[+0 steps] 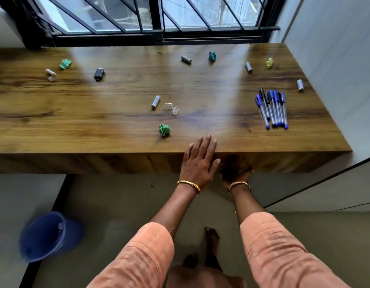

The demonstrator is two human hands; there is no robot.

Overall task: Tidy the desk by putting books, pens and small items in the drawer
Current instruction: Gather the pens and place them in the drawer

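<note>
**Hands at the bench edge, clutter still scattered**

The left hand (200,161) lies flat with straight fingers over the front edge of the wooden bench (117,121), its grip released. The right hand (237,173) is below the edge against the bench front, blurred in shadow; its grip cannot be told. A bundle of blue pens (272,109) lies at the right. Batteries (155,102), crumpled paper balls (164,129) and a black gadget (99,74) are scattered well apart. A barred window (159,15) runs behind. A blue bucket (49,235) stands on the floor, left.
</note>
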